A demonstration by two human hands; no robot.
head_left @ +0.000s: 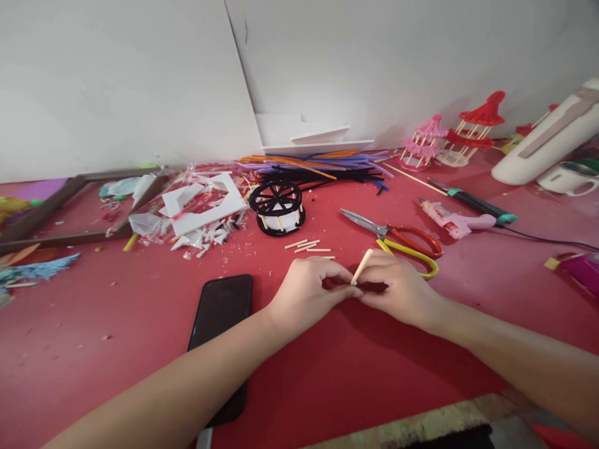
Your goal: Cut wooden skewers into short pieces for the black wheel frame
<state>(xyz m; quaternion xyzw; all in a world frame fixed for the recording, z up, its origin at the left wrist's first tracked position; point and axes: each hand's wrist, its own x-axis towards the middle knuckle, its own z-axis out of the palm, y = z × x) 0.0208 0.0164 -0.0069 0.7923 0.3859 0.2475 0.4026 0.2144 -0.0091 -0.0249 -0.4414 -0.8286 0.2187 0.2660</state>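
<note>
My left hand (pixel 309 293) and my right hand (pixel 397 290) meet over the red table (pixel 116 337), fingers curled and pinched together. Between them they hold a short pale wooden stick (pixel 362 267) that pokes up and away from the fingertips. Several cut stick pieces (pixel 309 246) lie just beyond my hands. A black and white wheel-shaped model (pixel 277 207) stands farther back. Red-handled scissors (pixel 397 237) lie right behind my right hand, with a yellow loop (pixel 423 259) beside them.
A black phone (pixel 219 324) lies under my left forearm. White foam scraps (pixel 201 209) and plastic wrap sit at the back left, coloured pipe cleaners (pixel 318 163) behind the wheel, a pink glue gun (pixel 452 221) and paper pagoda models (pixel 449 140) at the right.
</note>
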